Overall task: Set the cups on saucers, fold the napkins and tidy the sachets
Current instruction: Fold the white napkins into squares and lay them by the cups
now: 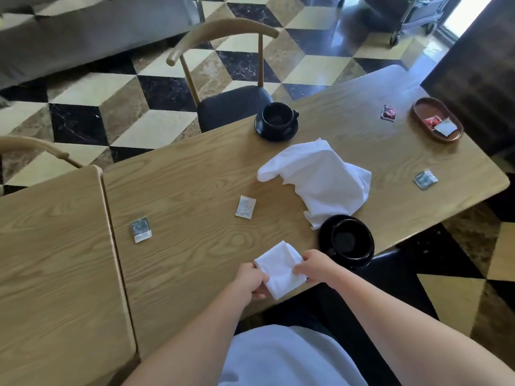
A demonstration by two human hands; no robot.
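The left hand (252,280) and right hand (312,264) each pinch a side of a small folded napkin (278,267) at the near table (181,176) edge. To fold it well, I would match corners before pressing the crease flat. Beyond, the second napkin (317,181) lies rumpled between two cups on saucers, sachets scattered around.

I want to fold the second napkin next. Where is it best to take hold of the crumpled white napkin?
Probably at the loose corner of the crumpled napkin lying flat beside the near black cup. Come from the near side with a pinch; the middle is bunched up.
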